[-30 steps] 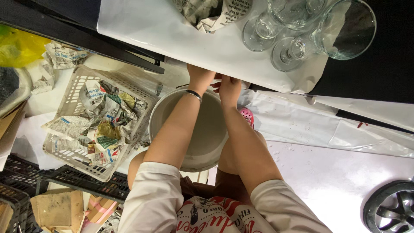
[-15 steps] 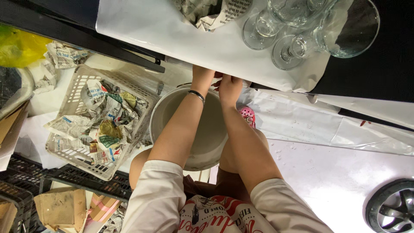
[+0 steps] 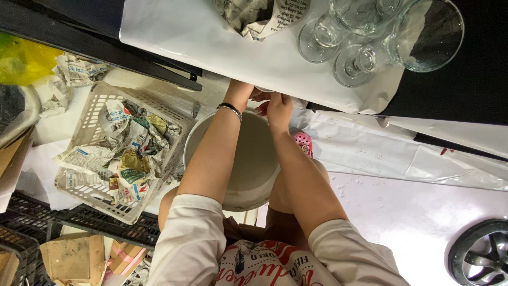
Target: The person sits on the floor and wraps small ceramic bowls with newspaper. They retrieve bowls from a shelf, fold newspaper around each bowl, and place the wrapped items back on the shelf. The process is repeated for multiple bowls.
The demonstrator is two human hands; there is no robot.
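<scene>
Both my arms reach forward over a white bucket point(image 3: 248, 175) that stands on the floor between my knees. My left hand point(image 3: 241, 90), with a dark band at the wrist, goes under the edge of the paper-covered table point(image 3: 211, 47) and is mostly hidden there. Beside it, my right hand point(image 3: 278, 106) has its fingers curled at the bucket's far rim. Something small and pale shows between the two hands, but I cannot tell what it is. On the table above stand several clear stemmed glasses point(image 3: 370, 37) and a crumpled newspaper wad point(image 3: 259, 16).
A white plastic basket point(image 3: 100, 114) full of crumpled newspaper sits to the left. Black crates point(image 3: 53, 217) and cardboard pieces point(image 3: 69, 257) lie at the lower left, a yellow bag point(image 3: 21, 61) at the upper left. White sheets cover the floor on the right, near a black wheel point(image 3: 481, 254).
The view has shifted slightly. Both hands stay at the bucket's far rim under the table edge, with only small finger movement.
</scene>
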